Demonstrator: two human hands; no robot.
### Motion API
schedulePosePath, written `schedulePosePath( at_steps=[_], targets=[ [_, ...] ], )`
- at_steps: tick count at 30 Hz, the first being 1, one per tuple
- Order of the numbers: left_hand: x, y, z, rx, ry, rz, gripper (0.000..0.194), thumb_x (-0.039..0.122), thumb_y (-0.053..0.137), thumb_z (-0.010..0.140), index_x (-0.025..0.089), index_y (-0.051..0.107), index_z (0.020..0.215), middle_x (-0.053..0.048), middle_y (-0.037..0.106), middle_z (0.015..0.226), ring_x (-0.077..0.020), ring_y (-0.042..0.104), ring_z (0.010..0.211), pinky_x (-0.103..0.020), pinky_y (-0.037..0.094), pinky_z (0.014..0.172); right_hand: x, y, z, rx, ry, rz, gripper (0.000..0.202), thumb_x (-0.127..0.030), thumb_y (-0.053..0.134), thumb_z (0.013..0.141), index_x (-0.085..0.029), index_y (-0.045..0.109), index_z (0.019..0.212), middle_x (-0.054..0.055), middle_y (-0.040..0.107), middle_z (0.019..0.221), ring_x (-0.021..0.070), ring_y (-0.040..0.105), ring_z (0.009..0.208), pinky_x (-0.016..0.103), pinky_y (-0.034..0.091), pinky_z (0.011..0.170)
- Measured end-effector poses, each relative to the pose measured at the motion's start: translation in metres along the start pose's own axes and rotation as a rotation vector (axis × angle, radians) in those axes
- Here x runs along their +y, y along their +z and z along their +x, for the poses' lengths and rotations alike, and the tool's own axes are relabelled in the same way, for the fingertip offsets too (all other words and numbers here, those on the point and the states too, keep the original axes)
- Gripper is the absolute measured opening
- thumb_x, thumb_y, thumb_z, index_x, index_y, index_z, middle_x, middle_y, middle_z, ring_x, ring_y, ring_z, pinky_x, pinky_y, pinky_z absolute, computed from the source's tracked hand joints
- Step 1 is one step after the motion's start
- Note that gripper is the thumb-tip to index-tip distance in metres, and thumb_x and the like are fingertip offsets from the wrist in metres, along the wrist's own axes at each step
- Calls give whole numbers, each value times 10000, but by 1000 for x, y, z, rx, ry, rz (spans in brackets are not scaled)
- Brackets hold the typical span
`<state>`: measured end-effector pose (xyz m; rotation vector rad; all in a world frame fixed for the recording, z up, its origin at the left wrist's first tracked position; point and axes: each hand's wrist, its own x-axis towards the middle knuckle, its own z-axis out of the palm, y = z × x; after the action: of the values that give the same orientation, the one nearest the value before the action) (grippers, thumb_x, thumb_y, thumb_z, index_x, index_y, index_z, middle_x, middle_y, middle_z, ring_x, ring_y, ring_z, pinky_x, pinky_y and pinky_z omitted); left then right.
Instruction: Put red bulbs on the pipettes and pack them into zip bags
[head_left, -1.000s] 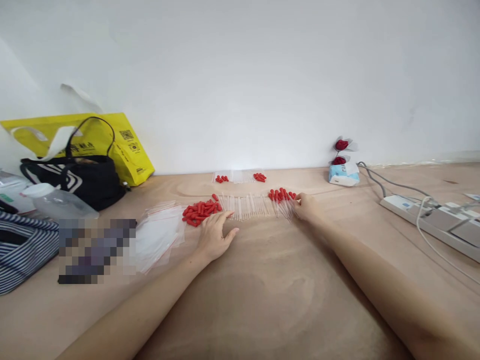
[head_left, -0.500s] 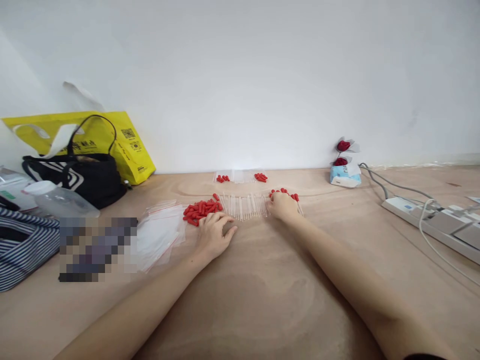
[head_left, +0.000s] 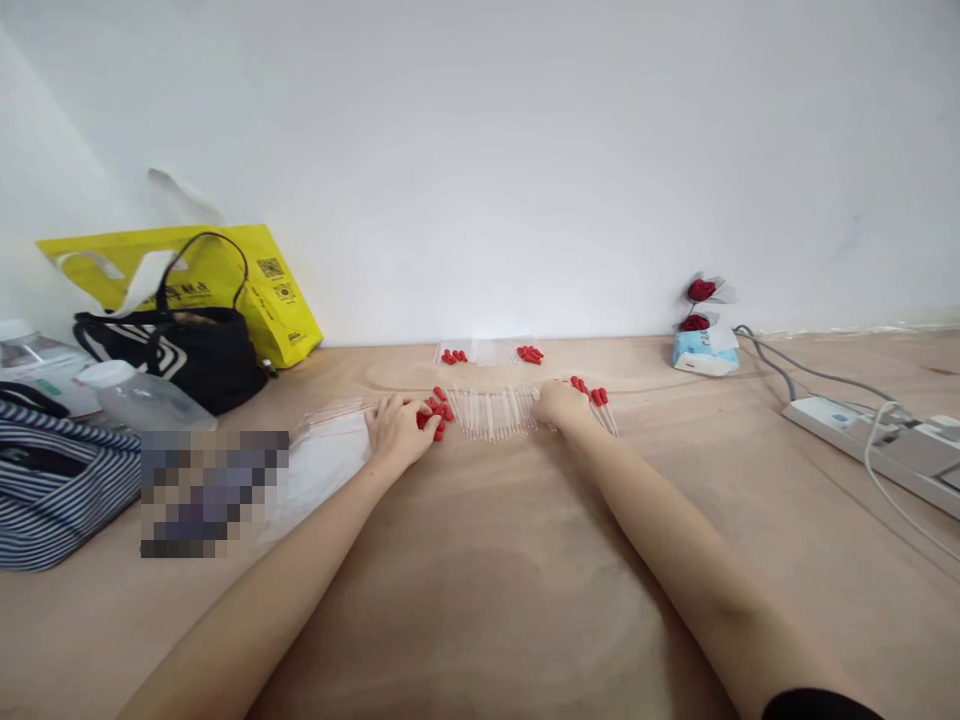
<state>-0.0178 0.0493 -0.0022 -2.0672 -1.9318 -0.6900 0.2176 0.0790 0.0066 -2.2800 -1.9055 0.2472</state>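
Landmark: the row of thin translucent sticks [head_left: 491, 415], lying side by side on the tabletop [head_left: 487, 580].

Left hand [head_left: 395, 432]: left of the row, over the loose red pieces [head_left: 438, 408]. Fingers are partly curled, with the thumb near the pieces; whether the grip has hold of one cannot be told.

Right hand [head_left: 564, 405]: at the row's right end, fingers bent inward. The fingertips are hidden, so the opening of the grip and any item in it cannot be told. Sticks with red ends [head_left: 600, 397] lie just beyond, right of the row.

Handling: a light fingertip pinch on a single piece should disturb the pile least. Work from the end of the row; side pressure could roll or cross neighbouring sticks. Align a stick with a red piece before applying force, as thin sticks may bend.

Edges and room: behind the row, a flat plastic bag [head_left: 491, 351] bearing red clusters lies close to the wall [head_left: 480, 180], limiting reach. Left of the row, thin plastic bags [head_left: 319, 465] lie beside the left forearm; a low sleeve or wrist could drag them. Far right of the row is a power strip [head_left: 862, 435] with cables. Retract toward the wood surface in front of the row, between the forearms.
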Motion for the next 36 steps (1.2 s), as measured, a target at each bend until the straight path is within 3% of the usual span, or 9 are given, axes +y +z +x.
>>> schedulePosePath(
  at_steps=[6,10,13,16,20,24,29,36],
  targets=[
    [1,-2,1,89,80,-6,150,305,519,771,218,615,696,-50,597,887,-257,466,913,-415,307,788,-1,-5,-26,152,-69,-11,254,-238,421,788,-106,577,939,174,620,914,252,590,840,306,400,636],
    [11,-10,-12,157,295,-159,179,284,420,843,197,569,798,-56,599,873,-225,492,874,-361,348,780,12,10,-57,378,-335,-51,206,-248,403,814,-108,539,881,163,600,914,256,562,830,350,349,699],
    [25,-11,-34,28,497,-267,194,279,382,864,174,537,811,-49,598,783,-199,525,772,-335,378,720,28,25,-77,445,-517,3,148,-212,387,833,-133,510,807,106,612,812,205,556,742,374,288,775],
    [37,-9,-54,-156,615,-359,169,261,397,860,175,521,784,-26,598,751,-171,543,715,-317,401,691,40,32,-90,402,-732,108,127,-192,388,844,-156,486,771,44,609,751,155,544,704,346,254,810],
    [41,-8,-63,-251,532,-487,111,255,480,816,163,540,829,-43,587,832,-163,556,767,-288,445,692,42,31,-96,346,-921,173,126,-219,426,844,-162,499,758,26,599,746,139,527,719,307,264,788],
    [39,-5,-62,-199,517,-502,173,247,497,804,161,602,910,-79,574,991,-192,543,907,-331,438,803,39,33,-93,326,-920,260,129,-219,433,847,-158,540,810,30,608,769,136,525,738,310,266,793],
    [42,-2,-63,-170,529,-506,170,226,459,830,176,622,824,-43,624,881,-172,547,850,-324,428,789,39,39,-92,336,-926,337,209,-210,412,858,-180,570,992,46,622,818,141,531,769,321,272,801],
    [43,-7,-64,-135,512,-400,167,270,417,862,200,569,865,0,650,823,-162,568,802,-365,336,840,35,39,-98,332,-926,331,211,-207,414,849,-178,590,961,35,613,779,131,523,722,318,268,774]
  ],
)
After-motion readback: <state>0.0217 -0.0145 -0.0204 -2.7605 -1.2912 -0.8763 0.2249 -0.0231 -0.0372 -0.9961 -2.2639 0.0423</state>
